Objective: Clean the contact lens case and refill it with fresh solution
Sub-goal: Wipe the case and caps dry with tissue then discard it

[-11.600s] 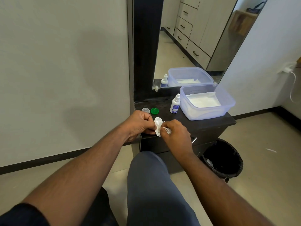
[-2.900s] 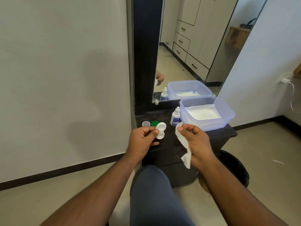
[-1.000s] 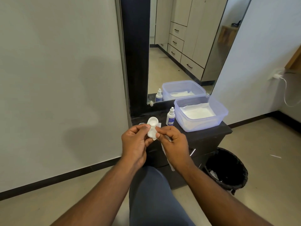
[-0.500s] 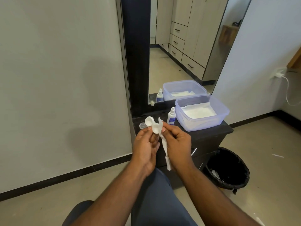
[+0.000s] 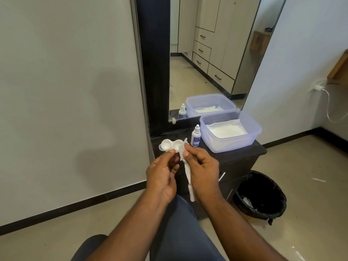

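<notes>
Two hands up, just before the bottle (image 5: 195,136): left hand (image 5: 162,176) pinching case (image 5: 171,145) by its near rim, right hand (image 5: 202,168) pinching tissue (image 5: 188,178) against its right well. Light, stiff, probably slick plastic; best gripped at bridge. Tissue soft, limp.
</notes>
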The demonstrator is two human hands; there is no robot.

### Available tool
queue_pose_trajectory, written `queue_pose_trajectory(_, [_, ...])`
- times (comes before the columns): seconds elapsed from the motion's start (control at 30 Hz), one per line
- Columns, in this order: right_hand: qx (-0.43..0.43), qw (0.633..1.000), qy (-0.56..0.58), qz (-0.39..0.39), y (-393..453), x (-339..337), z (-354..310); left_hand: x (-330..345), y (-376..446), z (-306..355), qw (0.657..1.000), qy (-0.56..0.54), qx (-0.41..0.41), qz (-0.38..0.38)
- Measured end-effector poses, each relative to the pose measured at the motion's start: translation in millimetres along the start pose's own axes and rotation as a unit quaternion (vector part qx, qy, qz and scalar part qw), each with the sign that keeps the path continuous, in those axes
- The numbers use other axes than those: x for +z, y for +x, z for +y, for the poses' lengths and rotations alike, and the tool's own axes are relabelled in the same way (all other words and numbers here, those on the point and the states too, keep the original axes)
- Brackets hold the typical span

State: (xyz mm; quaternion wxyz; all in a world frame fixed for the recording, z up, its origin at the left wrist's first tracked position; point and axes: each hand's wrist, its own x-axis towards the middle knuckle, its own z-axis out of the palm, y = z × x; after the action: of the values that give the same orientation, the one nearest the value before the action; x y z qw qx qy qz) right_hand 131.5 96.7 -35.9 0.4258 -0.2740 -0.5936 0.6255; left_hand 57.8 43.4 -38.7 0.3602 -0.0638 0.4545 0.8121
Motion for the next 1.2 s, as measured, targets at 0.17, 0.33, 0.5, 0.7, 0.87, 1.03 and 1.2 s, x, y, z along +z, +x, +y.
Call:
queue_pose_trajectory(0.17, [0.061,0.996,0.049,0.032,1,6,-1,10,-8,-8,0.998,-0.054,-0.013,0.002])
queue_pose_trajectory(0.33, [0.218,0.951,0.217,0.015,-4,8,-6,15,-14,-8,0.998,-0.054,-0.029,0.0])
queue_pose_trajectory(0.5, [0.323,0.9,0.288,-0.052,8,-15,-17,12,-6,-2,0.992,0.068,0.1,0.019])
queue_pose_trajectory(0.7, [0.333,0.926,0.176,0.029,22,-35,-26,-12,4,2,0.783,0.408,0.464,-0.07])
queue_pose_trajectory(0.87, [0.311,0.95,0.003,-0.01,23,-31,-32,-31,22,15,0.438,0.593,0.667,-0.103])
queue_pose_trajectory(1.03, [0.297,0.952,-0.053,-0.041,19,-29,-32,-37,34,21,0.302,0.617,0.713,-0.142])
queue_pose_trajectory(1.2, [0.281,0.959,-0.024,-0.019,16,-29,-35,-33,22,17,0.57,0.578,0.561,-0.16])
